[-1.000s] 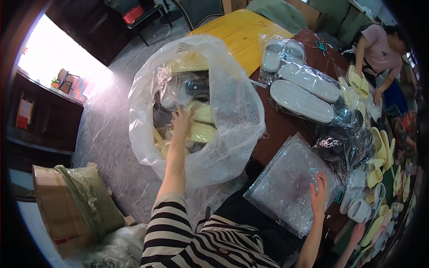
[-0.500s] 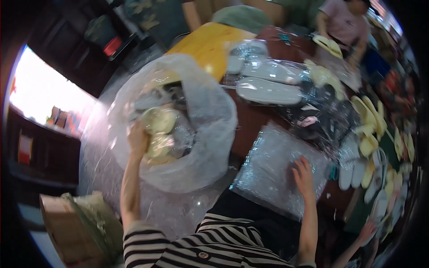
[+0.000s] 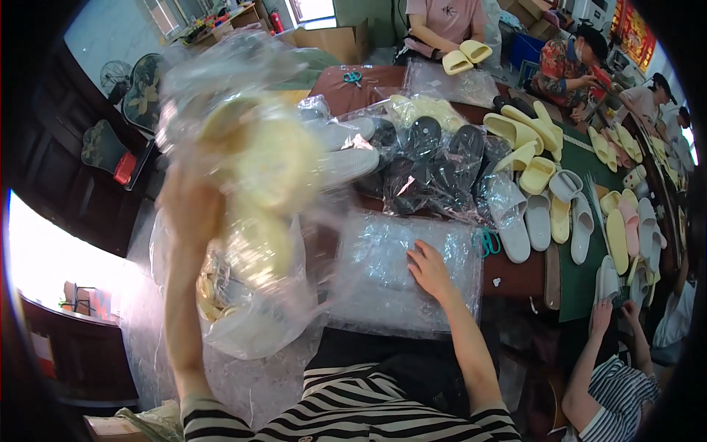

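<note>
My left hand (image 3: 193, 205), smeared by motion, grips a pair of pale yellow slippers (image 3: 274, 166) in a clear plastic bag. It is raised above a large translucent sack (image 3: 254, 335), in which more yellow slippers (image 3: 208, 298) show. My right hand (image 3: 431, 269) lies with fingers apart on a stack of flat clear plastic bags (image 3: 372, 269) at the table's near edge. Bagged black slippers (image 3: 423, 136) and bagged grey slippers (image 3: 346, 163) are heaped just beyond the stack.
Teal scissors (image 3: 489, 241) lie right of the bag stack; another teal pair (image 3: 353, 76) is farther back. Loose yellow slippers (image 3: 537, 175) and grey slippers (image 3: 538, 221) line the table's right side. Across the table, a person in pink (image 3: 449, 18) handles yellow slippers; other people work at the right.
My left hand has lifted the bagged yellow slippers up out of the sack. My right hand stays on the plastic bags. The view has shifted, showing more of the room and the people.
</note>
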`<action>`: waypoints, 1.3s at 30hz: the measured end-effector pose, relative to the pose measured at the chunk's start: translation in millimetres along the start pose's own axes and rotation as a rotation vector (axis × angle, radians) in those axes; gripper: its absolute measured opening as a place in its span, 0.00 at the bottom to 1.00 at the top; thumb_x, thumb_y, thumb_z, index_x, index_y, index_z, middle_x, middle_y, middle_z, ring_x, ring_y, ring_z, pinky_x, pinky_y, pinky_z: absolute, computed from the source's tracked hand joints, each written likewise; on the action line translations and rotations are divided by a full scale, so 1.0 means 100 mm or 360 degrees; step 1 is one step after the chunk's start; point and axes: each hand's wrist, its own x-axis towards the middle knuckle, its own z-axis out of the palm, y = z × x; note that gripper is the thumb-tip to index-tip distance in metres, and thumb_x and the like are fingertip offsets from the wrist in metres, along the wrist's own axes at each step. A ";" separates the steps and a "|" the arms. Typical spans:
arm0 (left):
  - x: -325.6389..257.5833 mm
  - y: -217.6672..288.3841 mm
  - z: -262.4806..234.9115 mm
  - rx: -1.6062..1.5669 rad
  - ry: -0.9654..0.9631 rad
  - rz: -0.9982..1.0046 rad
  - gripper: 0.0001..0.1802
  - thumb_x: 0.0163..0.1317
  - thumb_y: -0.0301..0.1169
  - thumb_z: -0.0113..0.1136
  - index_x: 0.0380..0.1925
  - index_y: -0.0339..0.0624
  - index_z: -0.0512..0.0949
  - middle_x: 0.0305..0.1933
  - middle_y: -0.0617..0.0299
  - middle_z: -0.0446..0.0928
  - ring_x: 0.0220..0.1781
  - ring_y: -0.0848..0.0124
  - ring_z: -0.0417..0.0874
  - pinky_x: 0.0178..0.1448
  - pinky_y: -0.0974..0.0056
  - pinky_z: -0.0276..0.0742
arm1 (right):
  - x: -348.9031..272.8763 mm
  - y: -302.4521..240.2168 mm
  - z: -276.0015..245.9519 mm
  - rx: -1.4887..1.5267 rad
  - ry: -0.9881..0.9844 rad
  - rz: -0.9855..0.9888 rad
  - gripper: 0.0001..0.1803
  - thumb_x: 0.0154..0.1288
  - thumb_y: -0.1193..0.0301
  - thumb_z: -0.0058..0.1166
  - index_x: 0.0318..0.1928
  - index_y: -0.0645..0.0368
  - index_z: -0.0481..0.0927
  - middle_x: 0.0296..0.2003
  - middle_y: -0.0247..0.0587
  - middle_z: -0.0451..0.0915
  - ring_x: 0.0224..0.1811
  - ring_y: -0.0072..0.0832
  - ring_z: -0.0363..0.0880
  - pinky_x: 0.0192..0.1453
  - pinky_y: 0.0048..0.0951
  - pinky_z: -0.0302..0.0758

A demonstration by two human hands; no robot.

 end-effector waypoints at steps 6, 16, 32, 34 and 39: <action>0.95 1.85 1.28 -0.0151 -0.0135 0.0233 0.24 0.53 0.33 0.61 0.53 0.45 0.76 0.53 0.56 0.72 0.49 0.56 0.77 0.45 0.53 0.77 | -0.14 0.17 0.03 -0.0063 -0.0046 0.0086 0.24 0.59 0.68 0.64 0.57 0.56 0.80 0.64 0.52 0.70 0.64 0.50 0.69 0.70 0.46 0.67; 0.38 2.73 2.37 -0.1438 -0.0633 -0.0014 0.44 0.54 0.33 0.66 0.72 0.71 0.63 0.76 0.47 0.57 0.77 0.35 0.54 0.72 0.30 0.55 | 0.04 0.12 -0.03 0.0296 -0.0270 0.0197 0.22 0.61 0.70 0.62 0.56 0.63 0.80 0.63 0.54 0.73 0.66 0.49 0.71 0.71 0.42 0.68; -3.79 -1.66 2.29 -0.0592 -0.0393 -0.2632 0.57 0.52 0.62 0.69 0.67 0.24 0.65 0.67 0.33 0.70 0.71 0.44 0.69 0.75 0.53 0.62 | 0.12 0.01 -0.14 0.0190 -0.0437 0.0303 0.21 0.64 0.73 0.60 0.57 0.61 0.79 0.65 0.50 0.72 0.67 0.47 0.70 0.71 0.41 0.66; -3.99 -1.88 2.43 -0.0793 -0.0256 -0.2566 0.55 0.51 0.63 0.69 0.65 0.26 0.67 0.62 0.36 0.74 0.67 0.45 0.73 0.71 0.54 0.66 | 0.18 -0.04 -0.11 0.0213 -0.0442 0.0297 0.20 0.64 0.73 0.60 0.57 0.61 0.80 0.65 0.50 0.72 0.67 0.47 0.70 0.71 0.41 0.67; -3.78 -1.70 2.81 -0.1717 -0.0370 -0.2825 0.26 0.67 0.52 0.59 0.45 0.37 0.81 0.35 0.55 0.85 0.38 0.62 0.88 0.44 0.60 0.83 | 0.17 -0.11 -0.14 0.0150 -0.0470 0.0300 0.20 0.63 0.73 0.61 0.57 0.60 0.80 0.65 0.48 0.72 0.67 0.47 0.71 0.71 0.39 0.67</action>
